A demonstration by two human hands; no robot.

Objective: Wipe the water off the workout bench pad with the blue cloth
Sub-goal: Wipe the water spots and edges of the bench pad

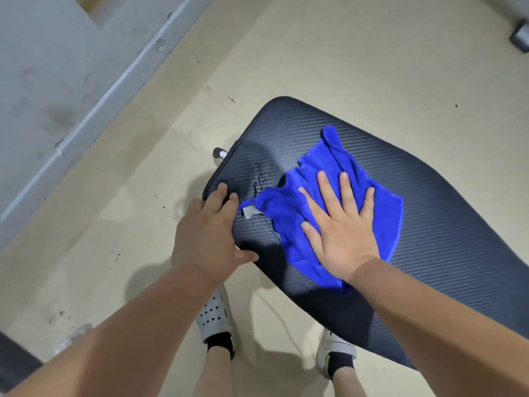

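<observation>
The black ribbed bench pad (446,224) fills the middle and right of the head view. On it lies the crumpled blue cloth (289,213), with a small grey tag at its left corner. My right hand (343,227) presses flat on the cloth, fingers spread. Wet streaks of water (259,176) show on the pad just left of the cloth, and more droplets (270,227) sit below the tag. My left hand (209,233) grips the pad's left edge, thumb over the near rim.
The beige floor (372,53) surrounds the bench. A grey wall with a raised skirting (94,104) runs diagonally at the left. My two feet in white shoes (214,316) stand under the pad's near edge. A dark object (519,35) sits at the top right.
</observation>
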